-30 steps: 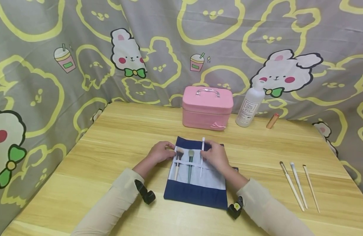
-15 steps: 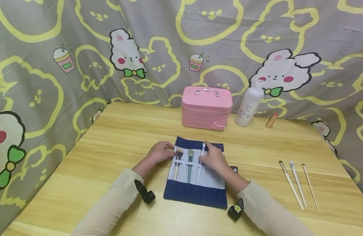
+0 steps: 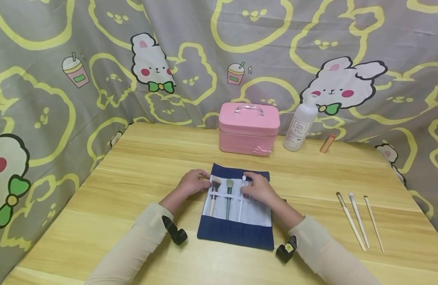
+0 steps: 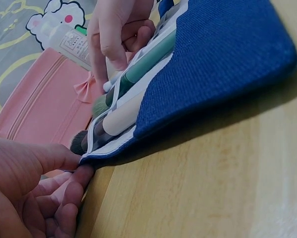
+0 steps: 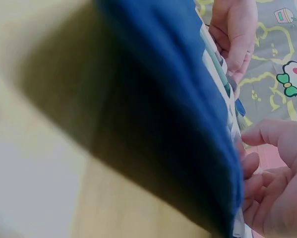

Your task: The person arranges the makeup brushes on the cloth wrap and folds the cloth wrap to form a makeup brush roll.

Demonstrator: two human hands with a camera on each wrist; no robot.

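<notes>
A navy makeup brush roll [image 3: 235, 233] with a pale lining lies open on the table in the head view. A brush with a beige handle [image 3: 212, 206] and a green brush [image 3: 228, 206] sit under its white strap. My left hand [image 3: 192, 183] pinches the roll's upper left edge between thumb and fingers, as the left wrist view [image 4: 34, 183] shows. My right hand [image 3: 259, 189] holds a slim white makeup brush [image 3: 240, 211] near its head, the handle running down under the strap. In the right wrist view the navy cloth hides most of the brushes.
Several things stand behind the roll: a pink case [image 3: 249, 130] with a metal handle, a white bottle [image 3: 300, 126] and a small orange tube [image 3: 327, 143]. Three loose brushes [image 3: 358, 225] lie to the right. A patterned curtain [image 3: 194, 47] borders the table's back and sides.
The white brush has slid down through the strap toward the lower pocket, its head now lower on the roll. My right hand has shifted slightly with it; my left hand keeps its place.
</notes>
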